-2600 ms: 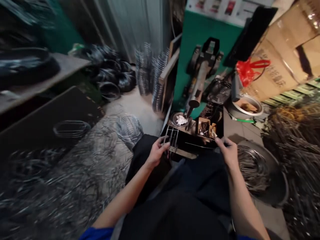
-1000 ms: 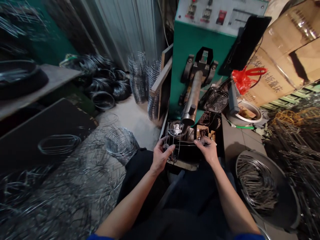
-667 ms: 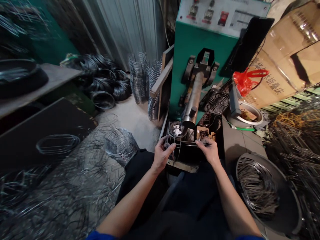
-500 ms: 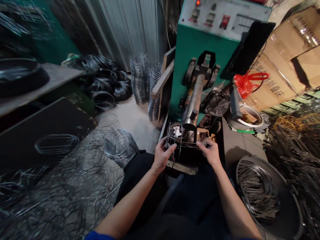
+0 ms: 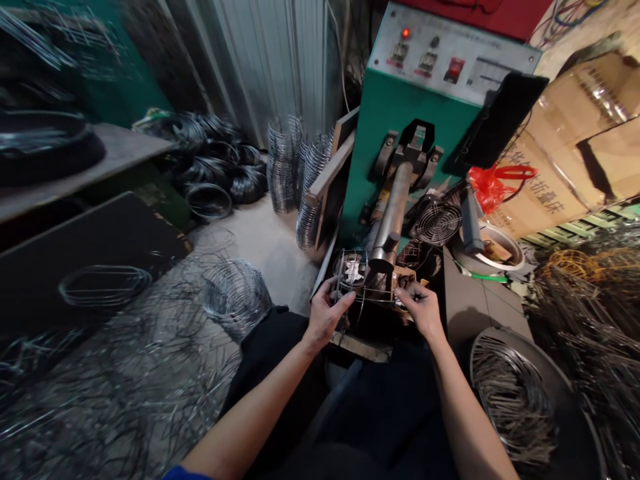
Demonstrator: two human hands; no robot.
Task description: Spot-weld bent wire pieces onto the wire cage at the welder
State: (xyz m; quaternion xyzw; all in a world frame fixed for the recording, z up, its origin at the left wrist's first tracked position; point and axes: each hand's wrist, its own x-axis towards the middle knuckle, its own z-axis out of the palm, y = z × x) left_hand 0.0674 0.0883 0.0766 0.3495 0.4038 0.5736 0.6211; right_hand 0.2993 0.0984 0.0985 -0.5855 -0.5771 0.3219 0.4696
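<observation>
My left hand (image 5: pixel 327 313) pinches a thin wire frame (image 5: pixel 376 298) between thumb and fingers, near its curved side. At the frame's other end, the thumb and fingers of my right hand (image 5: pixel 419 307) are closed on a straight wire. The frame lies roughly level between both hands, over a dark open box (image 5: pixel 363 352) in front of my lap. Just beyond it, the round metal arm (image 5: pixel 393 217) of a green machine (image 5: pixel 370 143) points toward me. Which wires pass under my fingers is partly hidden.
To the left, a stack of wire rings (image 5: pixel 235 293) stands on the floor among scattered wires. A basin (image 5: pixel 575 400) of cut wire pieces sits at my right. Two tall wire stacks (image 5: pixel 283 167) lean by a wooden board (image 5: pixel 333 167). A white bucket (image 5: pixel 517 250) stands right of the machine.
The view has tilted up slightly, so the machine sits lower in the picture. The wire frame is still between both hands, with its wires turned a little; both grips stay closed.
</observation>
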